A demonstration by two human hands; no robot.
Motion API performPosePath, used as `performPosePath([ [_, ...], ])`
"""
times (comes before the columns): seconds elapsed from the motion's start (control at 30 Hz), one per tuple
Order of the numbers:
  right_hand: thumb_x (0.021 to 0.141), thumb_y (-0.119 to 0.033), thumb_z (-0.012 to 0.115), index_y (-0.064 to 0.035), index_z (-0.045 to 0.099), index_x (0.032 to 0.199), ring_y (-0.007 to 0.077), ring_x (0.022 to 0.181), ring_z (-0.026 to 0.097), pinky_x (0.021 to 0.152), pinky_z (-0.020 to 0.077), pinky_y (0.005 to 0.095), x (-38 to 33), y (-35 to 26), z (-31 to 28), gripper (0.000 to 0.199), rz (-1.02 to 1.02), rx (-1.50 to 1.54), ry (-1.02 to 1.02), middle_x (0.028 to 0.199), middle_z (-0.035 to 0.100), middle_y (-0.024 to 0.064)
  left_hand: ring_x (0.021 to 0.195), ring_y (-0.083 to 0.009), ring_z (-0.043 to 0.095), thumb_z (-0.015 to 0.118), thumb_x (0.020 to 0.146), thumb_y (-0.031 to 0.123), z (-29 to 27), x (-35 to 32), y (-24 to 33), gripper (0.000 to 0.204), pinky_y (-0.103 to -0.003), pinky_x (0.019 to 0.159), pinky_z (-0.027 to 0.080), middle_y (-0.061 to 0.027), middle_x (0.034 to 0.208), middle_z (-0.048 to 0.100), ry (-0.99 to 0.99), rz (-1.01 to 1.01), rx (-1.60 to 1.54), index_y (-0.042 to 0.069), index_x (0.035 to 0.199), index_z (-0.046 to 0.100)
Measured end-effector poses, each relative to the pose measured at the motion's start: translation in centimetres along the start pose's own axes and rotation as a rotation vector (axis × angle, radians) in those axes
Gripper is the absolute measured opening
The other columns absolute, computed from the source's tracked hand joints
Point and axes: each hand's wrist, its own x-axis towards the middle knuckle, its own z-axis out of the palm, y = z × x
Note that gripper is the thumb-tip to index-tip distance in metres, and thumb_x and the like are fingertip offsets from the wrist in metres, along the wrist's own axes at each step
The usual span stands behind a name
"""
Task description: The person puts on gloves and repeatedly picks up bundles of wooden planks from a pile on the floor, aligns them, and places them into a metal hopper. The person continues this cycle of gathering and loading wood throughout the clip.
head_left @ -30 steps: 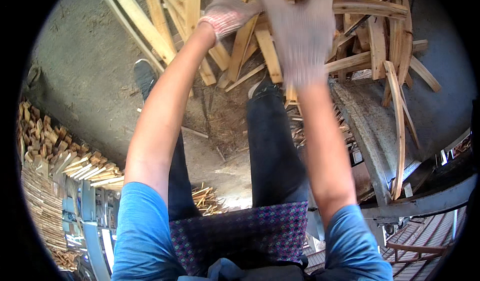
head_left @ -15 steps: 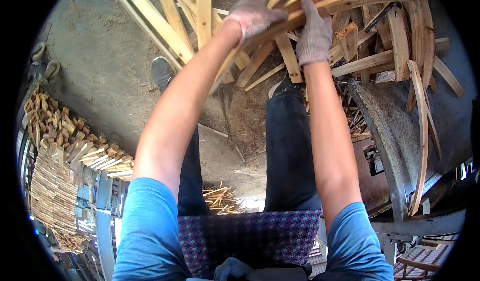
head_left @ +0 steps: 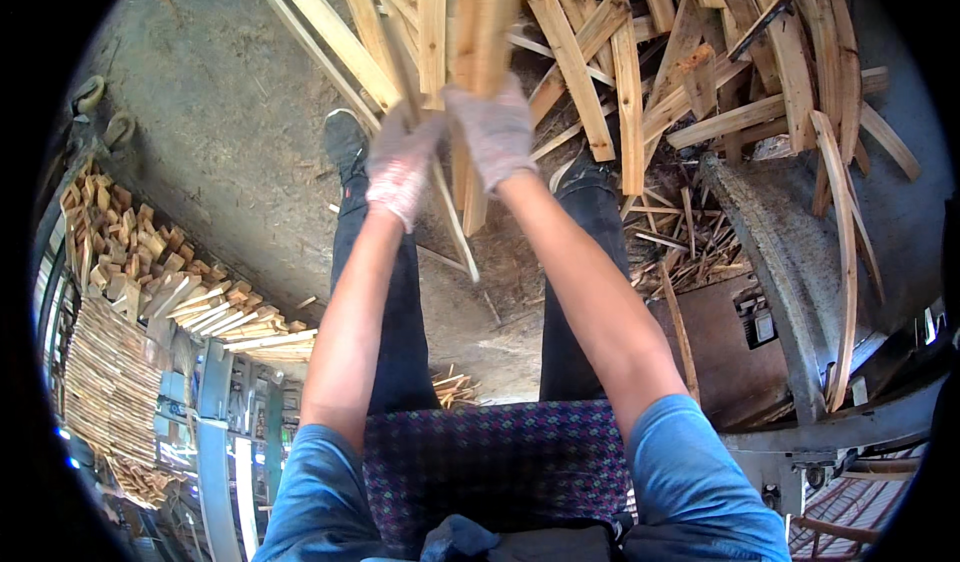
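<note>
Both my hands wear speckled knit work gloves. My right hand (head_left: 495, 132) grips a bundle of long thin wooden slats (head_left: 478, 32), blurred by motion, held roughly upright in front of me. My left hand (head_left: 400, 167) closes on the lower left side of the same bundle, where a thin slat runs down and to the right. Behind the bundle lies a heap of loose pale wood offcuts (head_left: 690, 72) on the ground. My legs in dark trousers stretch out below the hands, one dark shoe (head_left: 345, 142) showing by my left hand.
Stacks of short cut wood pieces (head_left: 130, 262) and bundled thin sticks (head_left: 105, 392) stand at the left. A curved metal machine frame (head_left: 780, 262) with a brown panel sits at the right. The ground is dusty concrete (head_left: 220, 112) with scraps by my feet.
My hands have drawn back from the heap toward me and come together on the slat bundle, which now stands upright. The view has shifted so the heap sits further right.
</note>
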Motion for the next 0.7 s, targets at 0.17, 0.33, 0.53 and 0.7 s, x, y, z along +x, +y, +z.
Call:
performPosePath([
  [0.17,0.078,-0.039,0.080,0.0105,0.044,0.140,0.0417,0.119,0.062,0.106,0.0469,0.0456,2.9,0.8,0.0,0.086,-0.129,-0.369,-0.065,0.127,0.063,0.0303,0.079,-0.0174,0.061,0.070,0.093,0.039,-7.1,6.0,-6.4,0.038,-0.033,0.079,0.051,-0.0064,0.090,0.064,0.087,-0.065,-0.345,0.003,0.105,0.065],
  [0.33,0.078,-0.044,0.078,0.0101,0.039,0.146,0.0457,0.124,0.059,0.108,0.0465,0.0450,8.5,4.4,-12.4,0.095,-0.258,-0.699,0.487,0.135,0.058,0.0316,0.075,-0.0158,0.060,0.068,0.097,0.036,-17.5,14.3,-8.8,0.033,-0.033,0.071,0.052,-0.0042,0.084,0.061,0.334,-0.059,-0.404,0.004,0.103,0.062],
  [0.53,0.072,-0.048,0.081,0.0047,0.065,0.124,0.0364,0.107,0.070,0.095,0.0527,0.0416,12.9,4.9,-15.5,0.076,0.136,-0.620,0.235,0.115,0.071,0.0267,0.112,-0.0289,0.061,0.060,0.096,0.055,-18.8,17.1,-6.4,0.070,-0.039,0.103,0.044,-0.0203,0.120,0.066,0.557,-0.108,0.278,-0.005,0.132,0.060],
  [0.7,0.072,-0.048,0.081,0.0035,0.068,0.120,0.0306,0.098,0.073,0.089,0.0550,0.0392,14.8,7.7,-15.0,0.071,0.111,-0.608,0.179,0.111,0.074,0.0200,0.144,-0.0355,0.043,0.069,0.094,0.040,0.1,8.8,-1.1,0.079,-0.040,0.122,0.032,-0.0237,0.152,0.048,0.059,0.436,0.359,0.000,0.155,0.038],
])
